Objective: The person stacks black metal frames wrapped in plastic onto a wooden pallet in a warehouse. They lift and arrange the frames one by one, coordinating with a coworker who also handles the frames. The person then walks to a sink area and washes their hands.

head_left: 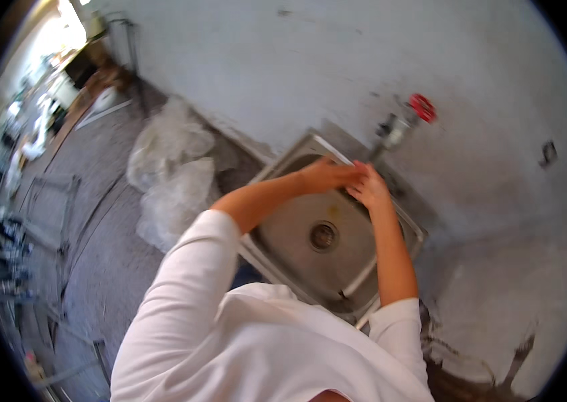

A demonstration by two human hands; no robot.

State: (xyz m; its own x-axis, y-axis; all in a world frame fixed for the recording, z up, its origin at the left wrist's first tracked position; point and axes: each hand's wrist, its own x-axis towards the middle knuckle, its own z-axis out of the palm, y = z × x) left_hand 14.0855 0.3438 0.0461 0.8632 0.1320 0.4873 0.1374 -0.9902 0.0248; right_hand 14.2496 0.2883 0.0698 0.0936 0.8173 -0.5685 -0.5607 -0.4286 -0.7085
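Both hands were held together over the steel sink, at about one o'clock from its round drain. The left hand was stretched out flat with fingers loosely extended, its fingertips laid against the right hand, which was likewise open and gripping nothing. Just beyond the joined hands, toward one o'clock, a wall tap with a red handwheel was mounted on the pale wall. Crumpled clear plastic bags were piled on the floor at nine o'clock from the sink.
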